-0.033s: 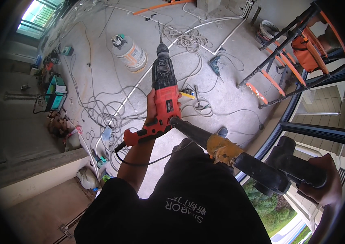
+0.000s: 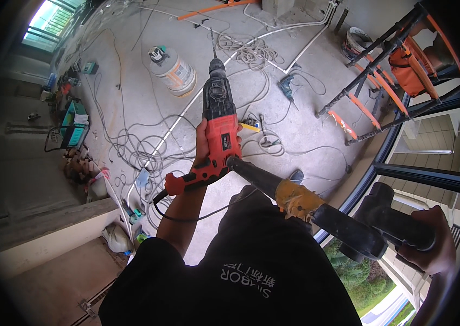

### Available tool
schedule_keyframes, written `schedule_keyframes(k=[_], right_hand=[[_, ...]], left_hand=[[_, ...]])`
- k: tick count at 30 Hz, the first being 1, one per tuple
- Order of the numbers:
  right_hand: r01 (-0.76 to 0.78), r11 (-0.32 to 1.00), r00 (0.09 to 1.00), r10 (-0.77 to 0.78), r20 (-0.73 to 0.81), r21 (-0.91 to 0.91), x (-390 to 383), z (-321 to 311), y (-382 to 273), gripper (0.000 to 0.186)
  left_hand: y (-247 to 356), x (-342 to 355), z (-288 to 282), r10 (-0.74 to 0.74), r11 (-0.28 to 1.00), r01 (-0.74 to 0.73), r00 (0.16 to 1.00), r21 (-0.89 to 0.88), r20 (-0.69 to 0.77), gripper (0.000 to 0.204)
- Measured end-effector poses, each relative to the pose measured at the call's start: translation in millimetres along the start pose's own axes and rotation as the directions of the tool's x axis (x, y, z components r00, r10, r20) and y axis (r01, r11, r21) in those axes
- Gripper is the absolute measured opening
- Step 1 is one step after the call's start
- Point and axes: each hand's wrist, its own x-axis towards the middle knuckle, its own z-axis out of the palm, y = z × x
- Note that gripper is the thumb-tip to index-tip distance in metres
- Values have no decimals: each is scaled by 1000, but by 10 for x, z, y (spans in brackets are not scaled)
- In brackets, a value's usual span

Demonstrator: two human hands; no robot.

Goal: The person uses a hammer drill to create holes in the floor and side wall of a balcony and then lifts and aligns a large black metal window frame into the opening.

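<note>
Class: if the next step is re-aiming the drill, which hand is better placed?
Probably the left hand: it holds the red drill, nearer the bit. The right hand grips the black T-shaped fitting at the far end of the pole.

The grey floor (image 2: 135,89) bears cables (image 2: 245,50), a bucket (image 2: 177,75)

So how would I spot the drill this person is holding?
Start with the grey floor and find the white bucket on it. Just right of the bucket in view, held up off the floor, is the power drill. Unlike the teal drill lying farther right, it is mostly red and black.
</note>
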Motion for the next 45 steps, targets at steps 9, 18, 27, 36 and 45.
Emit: schedule_keyframes(k=[9,18,27,36,45], right_hand=[[-3,998,997,9,-82,65,-9,123,27,71],[-24,998,994,29,-101,54,-55,138,29,69],[-5,999,1000,6,-23,43,-47,99,68,72],[-19,994,997,27,-79,107,-109,215,226,67],[0,995,997,8,-76,104,-120,213,282,68]], left_hand=[[32,-71,57,3,1000,-2,999,-10,40,91],[-15,-69,77,6,1000,-6,999,-5,32,86],[-31,-55,-45,-25,1000,25,1000,-3,6,91],[-46,-90,34,-21,1000,20,998,-15,-54,89],[-50,-143,122,-4,999,7,998,36,-69,94]])
